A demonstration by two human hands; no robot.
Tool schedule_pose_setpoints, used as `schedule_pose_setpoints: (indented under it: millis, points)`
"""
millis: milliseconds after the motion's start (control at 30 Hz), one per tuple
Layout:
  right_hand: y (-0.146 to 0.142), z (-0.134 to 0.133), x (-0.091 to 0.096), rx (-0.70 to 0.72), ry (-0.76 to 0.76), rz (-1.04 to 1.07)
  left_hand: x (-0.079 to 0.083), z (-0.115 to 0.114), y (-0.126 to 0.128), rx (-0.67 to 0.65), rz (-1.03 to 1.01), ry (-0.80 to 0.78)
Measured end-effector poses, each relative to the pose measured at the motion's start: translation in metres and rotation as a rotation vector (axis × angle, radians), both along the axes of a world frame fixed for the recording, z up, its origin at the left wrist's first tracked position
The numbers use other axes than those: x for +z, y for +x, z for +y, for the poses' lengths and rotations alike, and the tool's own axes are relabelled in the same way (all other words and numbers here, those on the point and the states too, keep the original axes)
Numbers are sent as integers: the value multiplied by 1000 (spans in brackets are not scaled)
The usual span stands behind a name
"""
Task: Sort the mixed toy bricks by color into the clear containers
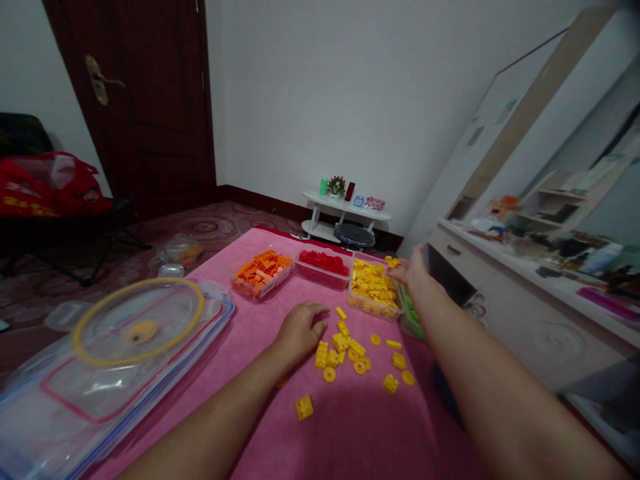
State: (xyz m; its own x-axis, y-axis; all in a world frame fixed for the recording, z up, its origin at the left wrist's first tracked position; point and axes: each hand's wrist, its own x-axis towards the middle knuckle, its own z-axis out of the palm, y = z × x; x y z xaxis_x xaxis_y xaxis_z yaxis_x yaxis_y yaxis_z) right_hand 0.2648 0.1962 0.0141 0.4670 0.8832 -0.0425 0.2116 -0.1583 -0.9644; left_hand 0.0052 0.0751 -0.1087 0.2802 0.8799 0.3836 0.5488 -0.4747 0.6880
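Observation:
My left hand (301, 331) rests on the pink cloth, palm down with the thumb apart from the loosely bent fingers; nothing shows in it. Just to its right lies a scatter of yellow toy bricks (321, 355) and round yellow wheels (329, 375). My right hand (414, 268) is raised at the far right corner of the table, its fingers closed on yellow toy bricks (392, 262). These are beside the rim of a clear box (375, 308) heaped with yellow pieces. A box of green pieces (411, 312) is partly hidden behind my right forearm.
Boxes of orange bricks (263, 272) and red bricks (323, 265) stand along the table's far side. Clear lids (135, 373) are stacked at the left. Beyond the table is a white shelf (345, 205); a white dresser (495, 267) stands to the right.

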Motion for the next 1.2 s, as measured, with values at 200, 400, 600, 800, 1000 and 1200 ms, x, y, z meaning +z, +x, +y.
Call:
schedule_pose_setpoints:
  millis: [200,400,600,800,1000,1200]
  points:
    - [4,8,-9,-66,-106,27,-3,-1,-1,6,32,-14]
    - [6,4,-18,56,-156,-17,-2,-2,-1,8,49,-1]
    - [4,12,-31,143,-204,-57,-4,-1,-1,19,50,8]
    - [10,18,-37,42,-117,-88,-4,-2,-1,25,29,9]
    - [3,9,-33,13,13,-64,-7,1,-3,12,-39,-13]
    - [-32,-34,-26,44,248,-73,-11,4,-5,-15,-116,-37]
